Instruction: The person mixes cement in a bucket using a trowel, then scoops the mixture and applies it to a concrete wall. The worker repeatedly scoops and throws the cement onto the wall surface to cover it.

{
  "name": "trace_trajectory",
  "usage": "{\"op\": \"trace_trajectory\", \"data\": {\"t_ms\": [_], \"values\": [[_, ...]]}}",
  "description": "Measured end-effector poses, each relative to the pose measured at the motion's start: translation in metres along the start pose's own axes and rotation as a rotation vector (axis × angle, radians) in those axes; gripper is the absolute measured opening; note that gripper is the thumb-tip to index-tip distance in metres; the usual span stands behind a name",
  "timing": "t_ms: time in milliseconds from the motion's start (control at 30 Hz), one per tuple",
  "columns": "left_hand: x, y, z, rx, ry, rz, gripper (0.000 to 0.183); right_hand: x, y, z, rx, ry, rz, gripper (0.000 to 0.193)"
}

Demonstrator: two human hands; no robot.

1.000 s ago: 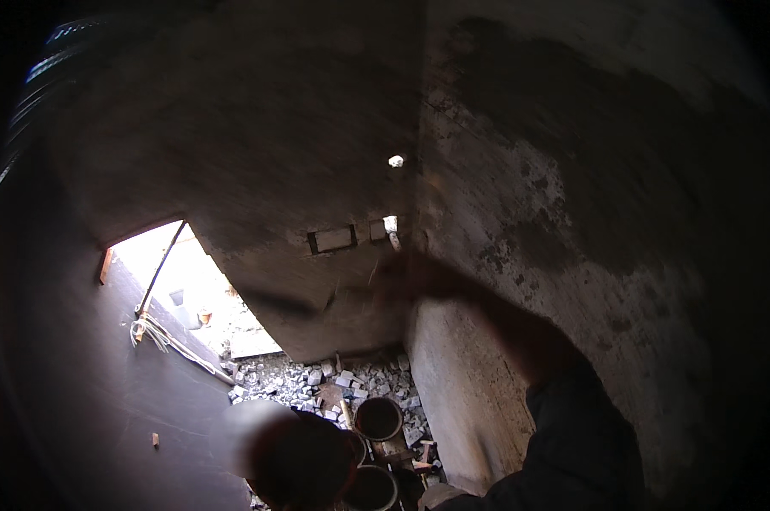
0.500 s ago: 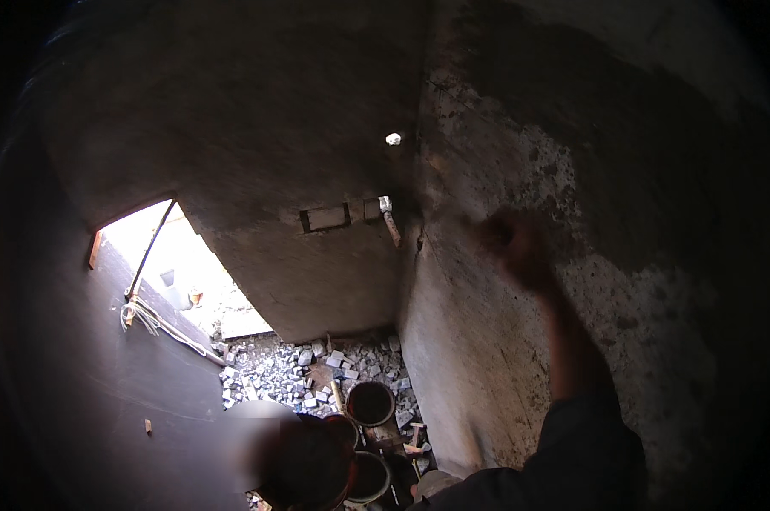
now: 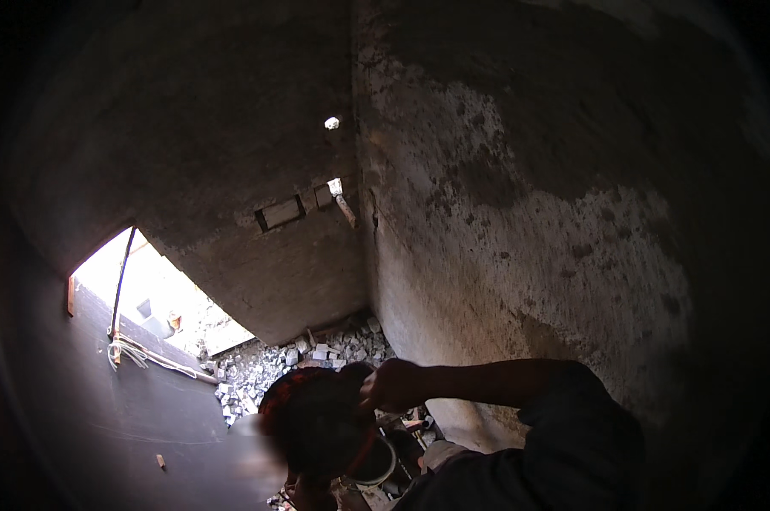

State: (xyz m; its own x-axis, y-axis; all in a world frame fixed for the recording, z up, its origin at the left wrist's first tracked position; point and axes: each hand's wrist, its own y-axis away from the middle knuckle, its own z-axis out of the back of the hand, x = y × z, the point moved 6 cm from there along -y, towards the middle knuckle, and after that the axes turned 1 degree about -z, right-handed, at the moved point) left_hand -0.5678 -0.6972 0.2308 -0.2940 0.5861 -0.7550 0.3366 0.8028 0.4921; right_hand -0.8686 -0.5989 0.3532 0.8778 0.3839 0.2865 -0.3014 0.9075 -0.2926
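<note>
A dark round pan (image 3: 321, 426) with a reddish rim is held up in front of me, over the rubble floor. Beneath its near edge part of my left hand (image 3: 310, 494) shows, supporting it; most of the fingers are hidden. My right hand (image 3: 393, 386) is at the pan's right edge, its fingers curled. What it grips, if anything, is lost in the shade. On my right rises a rough wall (image 3: 453, 281), its upper part coated dark and damp-looking, with patchy pale areas lower down.
A round bucket (image 3: 376, 464) stands below the pan. Broken rubble (image 3: 249, 375) covers the floor by the bright doorway (image 3: 159, 289). A pole (image 3: 123, 285) and pale cable (image 3: 134, 349) are at the opening. A short pipe stub (image 3: 345, 210) juts near the corner.
My right hand has come down from the wall to the pan. The pan has risen in view, covering some buckets. My view has swung right, shifting the corner leftward.
</note>
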Motion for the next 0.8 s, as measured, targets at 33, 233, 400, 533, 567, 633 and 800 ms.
{"op": "trace_trajectory", "data": {"t_ms": [33,233,400,533,567,633,800], "values": [[0.001,-0.002,0.007,0.019,0.012,0.008,0.024,-0.003,0.008,-0.002,0.099,-0.060,-0.086,0.038],[-0.015,0.011,0.027,0.152,-0.660,-0.236,0.018,0.006,0.022,0.037,0.102,-0.454,-0.448,0.034],[-0.050,0.048,0.009,0.176,-1.220,-0.787,0.015,-0.037,0.025,0.089,-0.155,-0.783,-0.585,0.032],[-0.053,0.049,0.041,0.076,-0.797,-0.402,0.020,-0.102,0.093,0.212,-0.651,-0.729,-0.750,0.022],[-0.044,0.049,0.057,0.015,-0.472,-0.172,0.022,-0.109,0.132,0.245,-1.063,-0.783,-0.943,0.018],[-0.058,0.065,0.061,0.051,-1.136,-0.422,0.021,-0.073,0.193,0.307,-1.488,-0.542,-1.002,0.015],[-0.052,0.075,0.091,-0.044,-1.034,-0.358,0.015,0.079,0.266,0.309,-1.332,-0.061,-1.145,0.034]]}}
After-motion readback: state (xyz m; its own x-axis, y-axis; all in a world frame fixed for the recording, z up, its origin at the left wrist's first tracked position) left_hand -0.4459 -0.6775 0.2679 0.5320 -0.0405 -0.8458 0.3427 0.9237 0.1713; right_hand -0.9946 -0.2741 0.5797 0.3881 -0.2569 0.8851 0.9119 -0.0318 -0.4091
